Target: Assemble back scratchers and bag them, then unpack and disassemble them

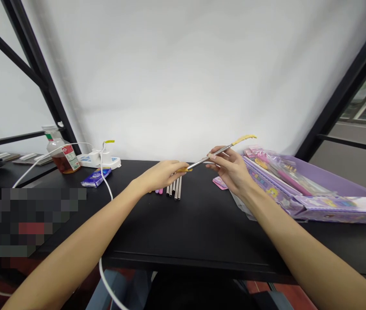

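A telescopic back scratcher [199, 162] with a silver rod and yellow ends slants up to the right above the black table [202, 228]. My left hand [160, 174] is closed on its lower yellow handle. Fingers of my right hand [231, 168] pinch the rod just short of the yellow, claw-shaped head [246, 137]. Under my left hand, several silver metal rods [175, 189] lie side by side on the table. Pink and purple tips [159, 191] poke out beside them, mostly hidden by that hand.
At right sits a purple printed box [341, 209] with plastic-wrapped items, a pink card [220, 183] beside it. Leftward are a bottle of brown liquid [62, 150], a power strip [113, 162], a blue packet [95, 177] and a white cable [107, 187] crossing the table edge.
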Available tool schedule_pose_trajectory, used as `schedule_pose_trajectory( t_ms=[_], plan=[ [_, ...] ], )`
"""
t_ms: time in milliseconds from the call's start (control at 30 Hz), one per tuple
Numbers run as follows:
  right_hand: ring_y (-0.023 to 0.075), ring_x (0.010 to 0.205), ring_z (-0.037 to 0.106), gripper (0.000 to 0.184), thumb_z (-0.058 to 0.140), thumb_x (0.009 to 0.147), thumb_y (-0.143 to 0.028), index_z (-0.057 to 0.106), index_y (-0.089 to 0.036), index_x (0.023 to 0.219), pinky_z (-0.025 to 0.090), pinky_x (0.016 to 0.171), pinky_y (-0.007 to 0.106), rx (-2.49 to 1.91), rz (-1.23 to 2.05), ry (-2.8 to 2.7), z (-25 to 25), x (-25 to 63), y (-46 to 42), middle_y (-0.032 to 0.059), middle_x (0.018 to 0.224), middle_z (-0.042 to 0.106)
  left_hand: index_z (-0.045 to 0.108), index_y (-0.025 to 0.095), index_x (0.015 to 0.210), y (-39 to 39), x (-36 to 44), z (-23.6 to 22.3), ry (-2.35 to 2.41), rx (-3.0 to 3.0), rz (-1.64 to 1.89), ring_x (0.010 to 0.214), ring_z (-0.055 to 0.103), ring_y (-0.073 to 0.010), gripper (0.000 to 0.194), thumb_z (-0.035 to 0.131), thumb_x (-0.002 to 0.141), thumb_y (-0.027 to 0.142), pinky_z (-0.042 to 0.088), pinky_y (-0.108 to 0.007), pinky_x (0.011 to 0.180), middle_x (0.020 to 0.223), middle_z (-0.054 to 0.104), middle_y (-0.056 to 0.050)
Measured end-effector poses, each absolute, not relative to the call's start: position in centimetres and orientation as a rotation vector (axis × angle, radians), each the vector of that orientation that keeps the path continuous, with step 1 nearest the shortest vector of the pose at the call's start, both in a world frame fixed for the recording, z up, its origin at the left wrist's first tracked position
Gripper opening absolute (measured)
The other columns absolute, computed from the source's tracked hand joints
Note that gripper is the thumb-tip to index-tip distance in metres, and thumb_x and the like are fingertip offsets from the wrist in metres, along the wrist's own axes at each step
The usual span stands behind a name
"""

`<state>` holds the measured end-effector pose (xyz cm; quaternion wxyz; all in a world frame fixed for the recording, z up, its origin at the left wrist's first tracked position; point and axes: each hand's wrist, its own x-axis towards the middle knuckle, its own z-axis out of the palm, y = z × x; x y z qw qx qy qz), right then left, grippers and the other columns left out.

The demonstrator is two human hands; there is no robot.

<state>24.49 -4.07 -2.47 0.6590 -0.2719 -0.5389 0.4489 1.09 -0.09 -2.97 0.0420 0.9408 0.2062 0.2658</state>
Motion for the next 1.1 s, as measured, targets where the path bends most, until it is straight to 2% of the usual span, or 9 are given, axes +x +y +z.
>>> schedule_pose_trajectory(
  t_ms=[367, 600, 733, 833, 900, 1000, 1100],
  plan=[
    [0.0117, 0.08, 0.059, 0.027, 0.088, 0.064, -0.028, 0.07, -0.025, 0.083, 0.057, 0.067, 0.023, -0.616, 0.915, -1.232, -2.7, 24.8, -3.5, -0.0023, 0.087, 0.06, 0.058, 0.02, 0.116, -0.5, 0.9, -2.5, 0.737, 2.903, 0.742, 0.081, 0.059, -0.0177, 0.026, 0.041, 0.102, 0.033, 0.041, -0.026, 0.069, 0.098, 0.066, -0.007],
    [0.0126, 0.062, 0.06, 0.027, 0.09, 0.06, -0.032, 0.069, -0.02, 0.075, 0.053, 0.058, 0.027, -0.683, 0.818, -1.391, -2.5, 26.0, -3.4, 0.0006, 0.073, 0.066, 0.058, 0.023, 0.127, 0.4, 0.2, -2.8, 0.771, 2.878, 0.846, 0.094, 0.063, -0.0195, 0.033, 0.04, 0.102, 0.036, 0.044, -0.029, 0.079, 0.111, 0.069, -0.008],
    [0.0131, 0.063, 0.062, 0.027, 0.09, 0.061, -0.033, 0.069, -0.019, 0.072, 0.052, 0.06, 0.027, -0.735, 0.951, -1.416, -2.3, 26.5, -4.0, 0.0012, 0.069, 0.067, 0.067, 0.023, 0.118, -0.1, 0.2, -2.5, 0.75, 2.705, 0.973, 0.079, 0.063, -0.0164, 0.032, 0.048, 0.098, 0.039, 0.045, -0.028, 0.073, 0.097, 0.072, -0.005],
    [0.0131, 0.062, 0.061, 0.026, 0.088, 0.063, -0.034, 0.068, -0.02, 0.07, 0.051, 0.059, 0.026, -0.736, 1.001, -1.397, -2.1, 26.4, -4.2, 0.0008, 0.066, 0.066, 0.071, 0.019, 0.109, -0.9, 0.5, -2.2, 0.755, 2.355, 1.059, 0.063, 0.062, -0.0148, 0.035, 0.058, 0.091, 0.046, 0.044, -0.026, 0.059, 0.078, 0.072, -0.005],
    [0.0133, 0.062, 0.061, 0.026, 0.087, 0.065, -0.035, 0.066, -0.02, 0.071, 0.051, 0.058, 0.025, -0.731, 1.016, -1.408, -2.1, 26.3, -4.3, 0.0008, 0.065, 0.066, 0.071, 0.016, 0.108, -1.3, 0.8, -1.9, 0.733, 2.14, 1.116, 0.061, 0.063, -0.0158, 0.039, 0.065, 0.086, 0.048, 0.046, -0.026, 0.057, 0.072, 0.071, -0.006],
    [0.0125, 0.058, 0.06, 0.027, 0.086, 0.067, -0.037, 0.065, -0.02, 0.071, 0.048, 0.054, 0.024, -0.724, 1.038, -1.427, -2.3, 26.1, -4.3, 0.0001, 0.064, 0.065, 0.071, 0.014, 0.106, -1.4, 1.1, -1.6, 0.596, 1.897, 1.215, 0.083, 0.07, -0.0213, 0.039, 0.066, 0.085, 0.047, 0.052, -0.032, 0.077, 0.087, 0.074, -0.011],
    [0.0112, 0.053, 0.059, 0.03, 0.087, 0.066, -0.038, 0.064, -0.019, 0.07, 0.046, 0.051, 0.023, -0.728, 1.044, -1.411, -2.4, 26.0, -4.3, -0.0007, 0.063, 0.065, 0.069, 0.016, 0.109, -1.3, 1.1, -1.4, 0.481, 1.692, 1.237, 0.101, 0.067, -0.0248, 0.041, 0.056, 0.09, 0.049, 0.049, -0.038, 0.092, 0.102, 0.074, -0.012]
  ],
)
